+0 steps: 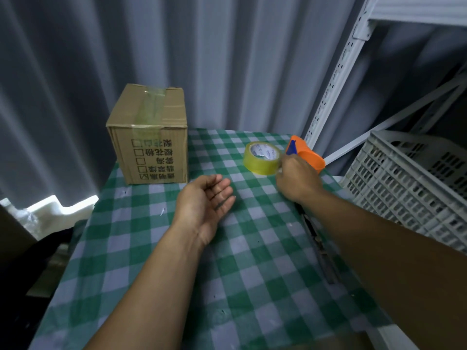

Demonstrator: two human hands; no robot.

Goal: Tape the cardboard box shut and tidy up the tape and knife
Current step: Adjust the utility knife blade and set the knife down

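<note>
2 hands over the checked cloth (192, 286): left hand (206, 200) released, right hand (298, 180) fingers touching the tape roll (261, 157).

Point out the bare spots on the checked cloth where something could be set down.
Bare: the near half of the checked cloth, and the strip between the cardboard box and tape roll. Crowded: the far right corner, with the roll, orange holder and right hand.

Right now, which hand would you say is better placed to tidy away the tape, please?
Right. The right hand already touches the tape beside the orange holder, while the left hand rests open and empty mid-table.
</note>
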